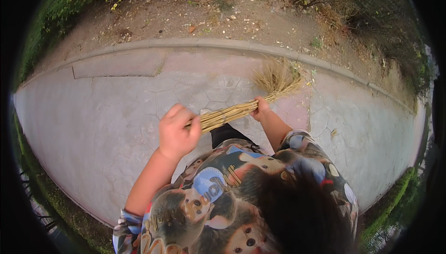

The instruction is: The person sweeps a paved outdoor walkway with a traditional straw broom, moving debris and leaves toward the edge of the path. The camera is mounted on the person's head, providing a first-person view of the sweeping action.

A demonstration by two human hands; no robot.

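A straw broom (227,116) lies slantwise across the front of my body, held up off the pavement. Its bundled stalk handle runs from the left up to the right, where the bristles (277,76) fan out. My left hand (179,131) is closed around the handle's end, a little blurred. Nearer the bristles, my right hand (261,108) grips the stalks from below, with its thumb on top. The lower fingers of the right hand are hidden behind the bundle.
Grey and pinkish patterned pavement (125,110) spreads under me. A low stone kerb (200,43) curves across the far side, and beyond it lies bare soil (186,22) with dry leaves and shrubs (60,17). Bits of debris (334,132) dot the paving at right.
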